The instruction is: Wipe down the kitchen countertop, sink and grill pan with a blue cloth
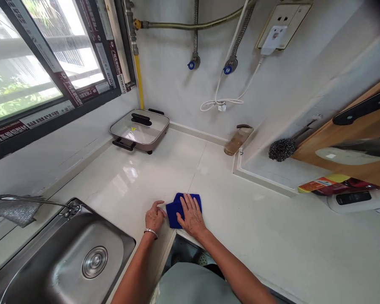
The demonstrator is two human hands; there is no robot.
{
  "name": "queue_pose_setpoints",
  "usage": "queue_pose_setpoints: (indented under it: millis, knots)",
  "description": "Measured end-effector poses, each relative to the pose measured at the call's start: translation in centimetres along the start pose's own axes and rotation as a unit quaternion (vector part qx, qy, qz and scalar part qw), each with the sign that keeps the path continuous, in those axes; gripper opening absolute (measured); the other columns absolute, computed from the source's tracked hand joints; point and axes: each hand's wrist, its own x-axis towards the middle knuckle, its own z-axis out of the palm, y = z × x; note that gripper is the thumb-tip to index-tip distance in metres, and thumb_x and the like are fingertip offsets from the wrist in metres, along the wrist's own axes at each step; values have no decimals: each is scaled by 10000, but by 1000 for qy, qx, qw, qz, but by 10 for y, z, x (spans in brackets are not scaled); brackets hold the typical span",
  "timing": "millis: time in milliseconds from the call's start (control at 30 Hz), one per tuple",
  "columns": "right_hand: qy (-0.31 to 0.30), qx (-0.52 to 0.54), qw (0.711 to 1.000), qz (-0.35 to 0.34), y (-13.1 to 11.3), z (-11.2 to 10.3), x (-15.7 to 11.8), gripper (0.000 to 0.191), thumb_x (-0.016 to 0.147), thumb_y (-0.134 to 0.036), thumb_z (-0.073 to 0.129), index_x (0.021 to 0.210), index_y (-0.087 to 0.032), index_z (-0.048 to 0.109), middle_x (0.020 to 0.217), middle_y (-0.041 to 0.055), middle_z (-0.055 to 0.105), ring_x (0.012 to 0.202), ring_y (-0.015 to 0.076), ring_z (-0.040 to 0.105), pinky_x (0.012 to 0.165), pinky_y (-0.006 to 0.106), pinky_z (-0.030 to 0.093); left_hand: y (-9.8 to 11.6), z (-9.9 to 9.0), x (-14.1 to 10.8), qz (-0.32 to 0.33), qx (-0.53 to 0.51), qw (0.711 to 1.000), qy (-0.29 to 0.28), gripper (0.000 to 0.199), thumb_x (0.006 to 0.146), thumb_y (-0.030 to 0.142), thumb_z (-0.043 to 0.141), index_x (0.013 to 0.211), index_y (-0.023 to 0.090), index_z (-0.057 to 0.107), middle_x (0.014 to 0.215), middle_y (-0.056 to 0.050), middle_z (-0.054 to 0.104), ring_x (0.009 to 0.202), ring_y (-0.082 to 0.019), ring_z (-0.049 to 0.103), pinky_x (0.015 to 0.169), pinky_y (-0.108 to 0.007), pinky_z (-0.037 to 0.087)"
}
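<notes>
A folded blue cloth (174, 210) lies on the white countertop (240, 219), close to its front corner. My right hand (192, 216) rests flat on top of the cloth, fingers stretched out and thumb apart. Just left of the cloth is my left hand (155, 217), with a bracelet at the wrist. Its fingers are loosely bent and apart, the tips near the cloth's left edge; whether they touch it I cannot tell.
A steel sink (114, 249) with a faucet (34, 199) is at left. An electric pan with a glass lid (139, 126) stands in the back corner. A brown-tinted container (239, 141) stands by the right wall, where a steel scrubber (281, 150) and a cutting board (345, 131) are.
</notes>
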Motion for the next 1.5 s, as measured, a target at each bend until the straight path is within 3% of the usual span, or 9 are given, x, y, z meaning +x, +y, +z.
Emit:
queue_pose_setpoints:
  millis: [167, 467, 600, 800, 933, 1100, 1200, 1333, 1500]
  knots:
    - [7, -23, 1000, 10, 38, -14, -41, 659, 950, -387, 387, 1545, -146, 235, 1611, 120, 256, 1492, 263, 196, 1205, 503, 225, -5, 0, 1, 0, -1, 1000, -13, 413, 748, 135, 347, 1051, 217, 614, 613, 62, 651, 416, -106, 531, 572, -256, 442]
    - [46, -94, 986, 132, 158, -44, -160, 674, 965, -423, 334, 1568, -205, 129, 1614, 112, 243, 1459, 292, 276, 1158, 553, 305, -4, -1, 2, -4, 4, 1000, -23, 359, 748, 171, 348, 941, 240, 643, 606, 63, 645, 459, -126, 554, 593, -272, 424]
    - [47, -107, 978, 172, 201, -50, -177, 660, 965, -446, 319, 1555, -177, 191, 1597, 127, 277, 1462, 285, 268, 1167, 533, 291, -5, 2, 5, -18, 25, 999, -19, 358, 756, 182, 350, 942, 256, 648, 624, 67, 660, 480, -129, 567, 609, -272, 417]
    - [159, -99, 930, 317, 240, -35, -117, 730, 944, -537, 249, 1509, -79, 310, 1524, 238, 356, 1429, 386, 287, 1111, 644, 255, -3, 1, 7, -19, 76, 997, -11, 358, 757, 187, 361, 930, 260, 666, 638, 57, 689, 531, -144, 579, 635, -277, 403]
    - [163, -90, 918, 349, 235, -22, -62, 766, 931, -544, 231, 1481, -22, 341, 1481, 291, 385, 1419, 421, 281, 1090, 670, 240, -1, 1, 8, -16, 97, 995, -6, 358, 754, 204, 362, 939, 257, 664, 635, 54, 693, 548, -148, 584, 626, -271, 405]
    - [119, -94, 955, 254, 194, -5, -5, 699, 945, -453, 270, 1504, -31, 287, 1530, 255, 341, 1454, 372, 223, 1153, 610, 182, -1, 2, 7, -32, 104, 994, 3, 353, 738, 250, 364, 935, 262, 656, 631, 51, 687, 535, -150, 587, 586, -260, 420]
    - [77, -88, 976, 182, 184, 0, 29, 683, 941, -422, 315, 1515, -57, 263, 1563, 211, 311, 1463, 340, 212, 1178, 569, 180, -1, 2, 7, -46, 108, 993, 5, 358, 720, 267, 364, 926, 270, 657, 620, 52, 680, 518, -153, 584, 571, -260, 429]
    - [77, -77, 984, 143, 201, -4, 77, 650, 938, -394, 327, 1507, -81, 290, 1563, 188, 319, 1466, 319, 220, 1178, 556, 195, -2, 1, 8, -57, 109, 992, 5, 344, 711, 300, 369, 900, 286, 657, 583, 62, 655, 465, -155, 550, 540, -266, 424]
    - [51, -78, 983, 158, 236, -7, 128, 637, 944, -407, 338, 1481, -64, 341, 1566, 174, 319, 1468, 296, 209, 1199, 507, 168, -4, 4, 8, -61, 95, 993, 30, 302, 710, 316, 395, 865, 309, 654, 559, 74, 629, 430, -151, 520, 517, -263, 419]
